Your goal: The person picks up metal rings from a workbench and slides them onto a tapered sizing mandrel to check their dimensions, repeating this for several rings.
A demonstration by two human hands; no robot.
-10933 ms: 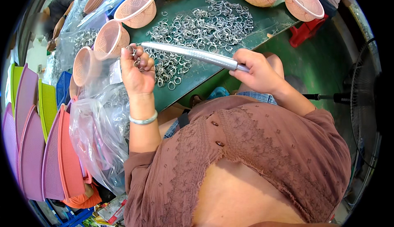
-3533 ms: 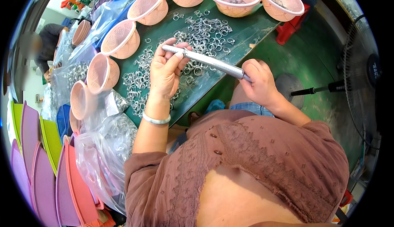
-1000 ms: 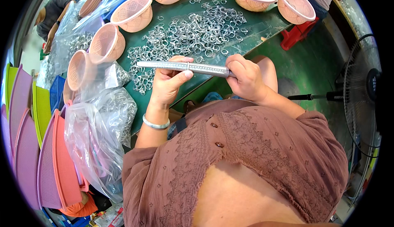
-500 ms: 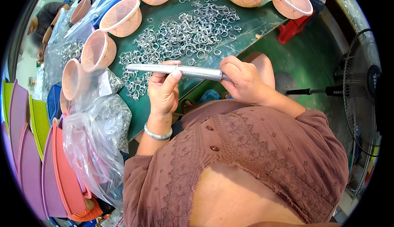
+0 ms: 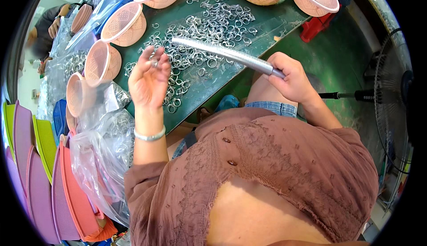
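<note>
My right hand (image 5: 289,78) grips the handle end of a tapered silver ring mandrel (image 5: 222,54). The bar points up and left, its thin tip above the pile of rings, and I see no ring on it. My left hand (image 5: 149,81) is raised off the tip, palm turned up, with a pale bangle at its wrist. A small silver ring (image 5: 154,62) shows between its curled fingers, partly hidden by them. Beneath both, many loose silver rings (image 5: 222,19) lie heaped on the green table (image 5: 213,81).
Pink baskets (image 5: 124,23) line the table's far and left edges. Clear plastic bags (image 5: 102,152) with rings lie at the left, beside stacked purple, green and red baskets (image 5: 75,192). A black fan (image 5: 391,86) stands at the right. Other people are partly visible at the far left and far right.
My left hand has come off the mandrel and moved left, with a ring in its fingers. The mandrel has swung to a steeper slant, and my right hand has shifted right.
</note>
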